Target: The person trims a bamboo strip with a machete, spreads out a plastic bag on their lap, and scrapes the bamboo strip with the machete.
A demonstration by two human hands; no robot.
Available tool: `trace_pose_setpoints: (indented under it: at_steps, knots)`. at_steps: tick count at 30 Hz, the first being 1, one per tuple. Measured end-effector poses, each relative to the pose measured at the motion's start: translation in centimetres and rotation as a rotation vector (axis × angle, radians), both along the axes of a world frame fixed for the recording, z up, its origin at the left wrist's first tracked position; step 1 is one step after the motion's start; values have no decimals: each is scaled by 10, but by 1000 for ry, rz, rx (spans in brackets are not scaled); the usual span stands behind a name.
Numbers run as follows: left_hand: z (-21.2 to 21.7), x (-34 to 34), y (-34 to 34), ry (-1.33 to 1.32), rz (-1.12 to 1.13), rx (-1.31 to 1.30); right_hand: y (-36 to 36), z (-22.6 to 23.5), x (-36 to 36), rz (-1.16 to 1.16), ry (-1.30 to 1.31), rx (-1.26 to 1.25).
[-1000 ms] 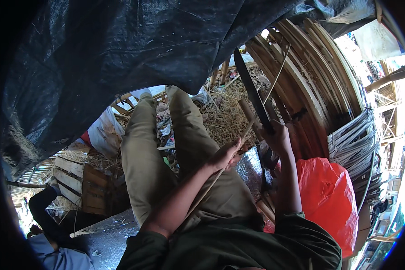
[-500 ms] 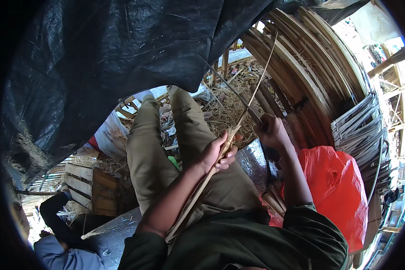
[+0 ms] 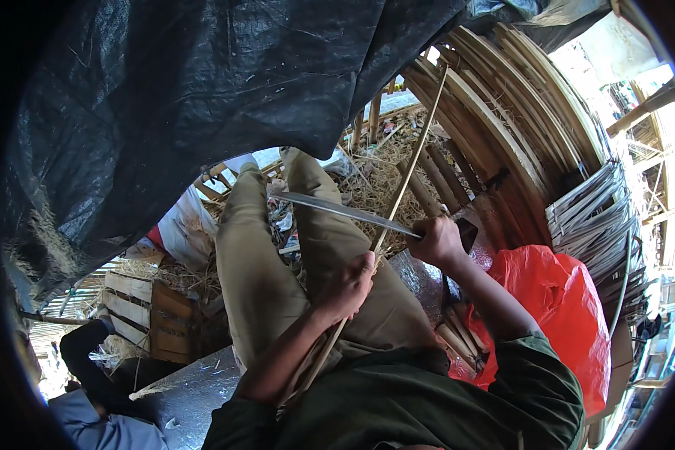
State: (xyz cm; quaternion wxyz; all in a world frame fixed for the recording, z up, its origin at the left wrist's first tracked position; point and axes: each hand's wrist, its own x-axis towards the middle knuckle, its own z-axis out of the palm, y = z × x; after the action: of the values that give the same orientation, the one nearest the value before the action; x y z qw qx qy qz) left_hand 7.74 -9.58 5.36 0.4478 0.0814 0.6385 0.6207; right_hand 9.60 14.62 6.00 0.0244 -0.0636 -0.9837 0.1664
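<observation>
My left hand (image 3: 349,289) is closed around a long, thin bamboo strip (image 3: 414,166). The strip slants from beside my left forearm, up over my thigh, to the stacked bamboo. In my right hand (image 3: 436,241) is a long-bladed knife (image 3: 336,208), its handle mostly covered by my fist. The blade points left, nearly level, and crosses the strip a little beyond my left hand. Whether the edge touches the strip I cannot tell.
Split bamboo lengths (image 3: 514,112) are stacked at the far right, near a bundle of thin strips (image 3: 592,214). A red plastic bag (image 3: 551,315) lies right of my arm. Black sheeting (image 3: 202,82) hangs at the upper left. Another person's sleeve (image 3: 90,360) shows lower left, by a wooden crate (image 3: 172,322).
The knife has swung from pointing up and away to lying leftward across the strip. My left hand has turned over, back upward, and shifted slightly nearer my body.
</observation>
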Motion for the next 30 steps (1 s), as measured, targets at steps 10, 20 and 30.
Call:
trace_pose_setpoints:
  at_steps: [10,20,30]
  knots:
    - [-8,2,-6,373,114,4,33,-4,-51,-198,-246,158]
    - [-11,0,-10,362,13,-80,9,2,-32,233,-206,257]
    - [-8,-17,-15,313,131,34,48,-22,-48,-41,-127,117]
